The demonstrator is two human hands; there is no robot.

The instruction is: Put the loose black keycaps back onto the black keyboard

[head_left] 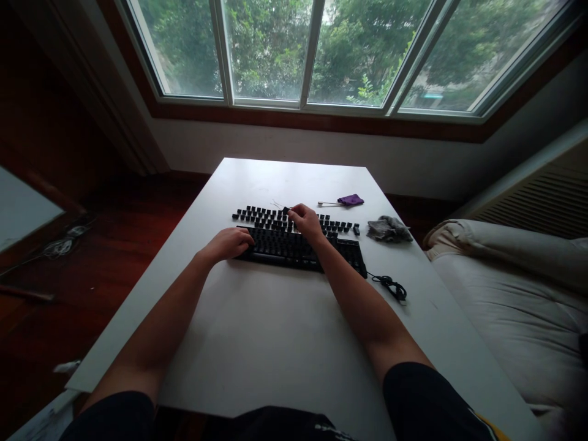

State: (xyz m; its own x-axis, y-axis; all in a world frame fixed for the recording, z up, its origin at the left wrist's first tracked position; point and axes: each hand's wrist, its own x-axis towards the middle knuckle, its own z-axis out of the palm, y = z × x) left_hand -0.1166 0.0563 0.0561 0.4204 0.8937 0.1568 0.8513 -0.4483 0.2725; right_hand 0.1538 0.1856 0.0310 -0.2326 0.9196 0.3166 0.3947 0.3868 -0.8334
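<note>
Kbd point(289, 250) on the table point(275, 343), loose caps point(265, 215) in rows behind it. L hand point(230, 242) half-curled at kbd's left end, can't tell if gripping; R hand point(305, 220) pinches a dark bit point(286, 211) by the caps. I'd brace w/ L, move R slowly, rows unbumped.

Black keyboard point(285, 252), black keycaps point(264, 215), white table point(275, 343), purple fabric point(351, 199)

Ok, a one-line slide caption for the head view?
Left hand on a black keyboard, right hand at the loose keycaps behind it, on a white table.
</note>
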